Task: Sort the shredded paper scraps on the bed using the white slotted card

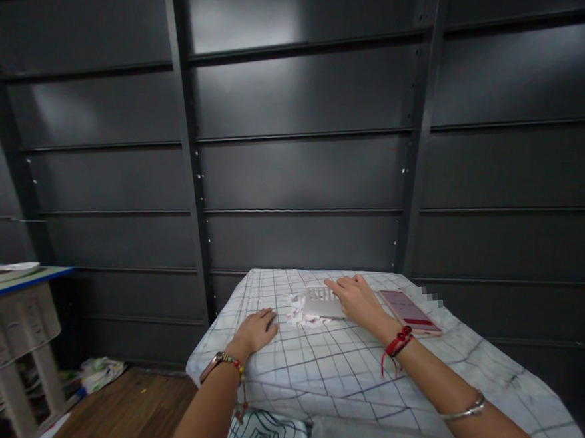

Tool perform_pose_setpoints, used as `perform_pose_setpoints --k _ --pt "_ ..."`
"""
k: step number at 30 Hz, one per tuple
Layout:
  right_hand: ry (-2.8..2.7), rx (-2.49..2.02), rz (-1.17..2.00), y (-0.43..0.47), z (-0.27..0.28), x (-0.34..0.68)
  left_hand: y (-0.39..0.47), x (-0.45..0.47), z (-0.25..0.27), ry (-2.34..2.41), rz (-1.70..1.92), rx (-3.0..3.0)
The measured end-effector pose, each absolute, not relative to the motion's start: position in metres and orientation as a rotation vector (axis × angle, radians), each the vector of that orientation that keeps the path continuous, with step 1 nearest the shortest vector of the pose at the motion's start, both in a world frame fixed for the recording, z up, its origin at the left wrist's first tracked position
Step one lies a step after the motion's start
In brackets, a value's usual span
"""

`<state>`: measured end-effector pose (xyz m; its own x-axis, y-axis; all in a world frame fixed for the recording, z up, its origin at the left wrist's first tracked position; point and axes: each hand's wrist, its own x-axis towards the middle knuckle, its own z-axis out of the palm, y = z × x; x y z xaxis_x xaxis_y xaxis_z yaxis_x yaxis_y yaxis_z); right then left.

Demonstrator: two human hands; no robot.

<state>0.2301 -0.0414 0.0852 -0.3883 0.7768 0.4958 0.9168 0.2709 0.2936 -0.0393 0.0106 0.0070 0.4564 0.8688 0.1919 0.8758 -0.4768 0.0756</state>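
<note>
My right hand (355,300) grips the right edge of a light grey, flat piece with rows of slots (323,305), whose exact kind I cannot make out. Its index finger stretches over the slotted upper part. Crumpled white scraps, perhaps paper (295,311), lie around the left and lower edges of that piece. To the left, my left hand (256,329) rests on the checked white cloth (313,364) with its fingers stretched out, holding nothing. A pink-edged phone (410,312) with its screen facing up lies just right of my right hand.
Dark metal shelving (299,172) rises behind the cloth-covered surface. At the left stands a desk with a blue edge (60,271), bearing a white round item (10,271). Crumpled plastic (101,372) lies on the wooden floor. Folded grey fabric (372,435) is close in front.
</note>
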Motion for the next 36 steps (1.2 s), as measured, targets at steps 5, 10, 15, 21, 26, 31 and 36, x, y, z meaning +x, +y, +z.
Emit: perform_pose_setpoints --k 5,10,15,21,26,31,36 --pt "-2.251 -1.66 -0.774 -0.048 0.091 0.23 0.008 -0.038 0.01 -1.59 -0.339 -2.641" --pt "-2.253 -1.73 -0.712 -0.047 0.091 0.228 0.005 -0.038 0.012 -1.599 -0.356 -2.629" --pt "-2.267 -1.78 -0.648 -0.053 0.097 0.227 0.004 -0.038 0.011 -1.617 -0.369 -2.616" --pt "-2.271 -1.794 -0.59 -0.059 0.103 0.223 0.006 -0.038 0.009 -1.616 -0.402 -2.624" --pt "-2.258 -1.775 -0.584 -0.057 0.104 0.22 0.006 -0.038 0.01 -1.624 -0.397 -2.609" --pt "-2.263 -1.799 -0.575 -0.062 0.11 0.22 0.006 -0.038 0.009 -1.624 -0.388 -2.598" --pt "-2.289 -1.785 -0.549 -0.067 0.103 0.227 0.005 -0.037 0.01 -1.626 -0.375 -2.6"
